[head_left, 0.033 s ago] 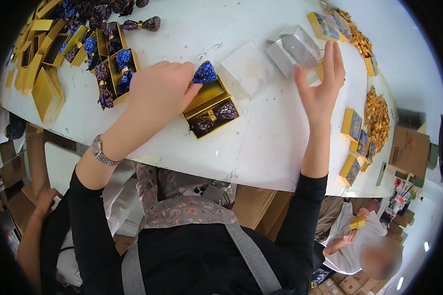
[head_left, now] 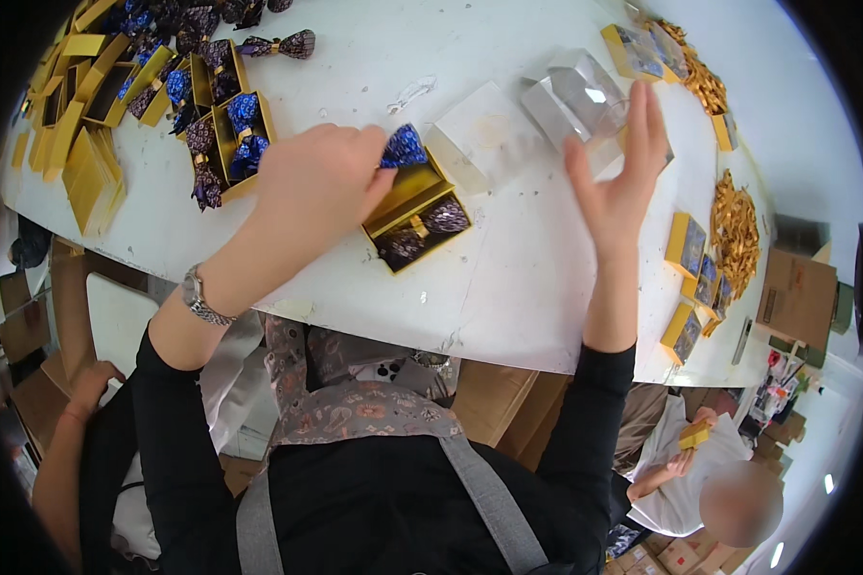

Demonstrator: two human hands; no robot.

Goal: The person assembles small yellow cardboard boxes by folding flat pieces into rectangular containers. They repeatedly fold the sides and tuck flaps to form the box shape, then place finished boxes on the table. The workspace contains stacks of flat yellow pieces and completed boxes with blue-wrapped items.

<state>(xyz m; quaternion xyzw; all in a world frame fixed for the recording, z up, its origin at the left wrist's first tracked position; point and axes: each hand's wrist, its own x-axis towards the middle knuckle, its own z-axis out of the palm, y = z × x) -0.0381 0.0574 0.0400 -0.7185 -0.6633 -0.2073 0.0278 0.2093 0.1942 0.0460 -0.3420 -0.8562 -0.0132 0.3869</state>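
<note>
Here's the white table (head_left: 523, 287), spread broad beneath the hands, its top scuffed and flecked with small dark marks. Over on the right, heaped gold ribbon (head_left: 735, 225) lies beside filled yellow boxes (head_left: 686, 244), and beyond the edge stands a brown carton (head_left: 794, 297). Down at lower right, a co-worker in a white top (head_left: 692, 479) holds a small yellow box (head_left: 694, 435); at far left, another person's forearm (head_left: 62, 450) shows. As for writing, the carton carries faint marks, too small to make out.

Now centre table: open gold packaging (head_left: 414, 192) in two sections, a dark patterned bow tie (head_left: 417, 232) lying in the nearer one. A blue bow tie (head_left: 406, 146) shows at the farther section, and the left hand (head_left: 318, 177) is right there, fingers curled in beside it; whether they grip it, I can't tell. The right hand (head_left: 626, 177), wide, thumb well apart from fingers, hovers by the clear plastic boxes (head_left: 580, 84).
</note>
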